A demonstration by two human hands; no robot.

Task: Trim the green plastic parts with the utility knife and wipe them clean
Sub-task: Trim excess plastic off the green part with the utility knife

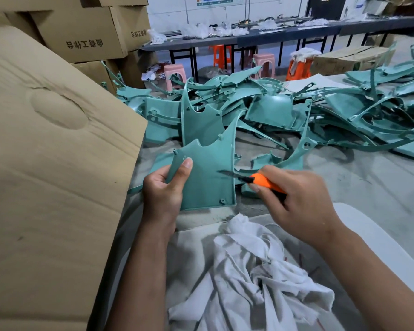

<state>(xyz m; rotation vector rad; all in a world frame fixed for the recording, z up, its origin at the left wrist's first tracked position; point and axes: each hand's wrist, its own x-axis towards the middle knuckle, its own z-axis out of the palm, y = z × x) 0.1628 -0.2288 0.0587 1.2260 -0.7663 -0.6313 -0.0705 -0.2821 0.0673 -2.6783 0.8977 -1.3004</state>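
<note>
My left hand (164, 187) grips a green panel (207, 177) above the white rag (249, 271); my right hand (294, 197) clasps the knife (253, 179), blade on it. Beyond the rag, the pile (296, 111) looks untrimmed; wiping waits.

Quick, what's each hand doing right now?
Left hand: closed on the green plastic panel.
Right hand: closed on the orange utility knife.

left hand (161, 189) holds panel (206, 173) at its left edge | right hand (294, 199) with knife (251, 179) right of panel, blade over it | rag (256, 271) nearest | parts pile (273, 111) behind | cardboard sheet (46, 163) left | boxes (81, 29) far left
</note>
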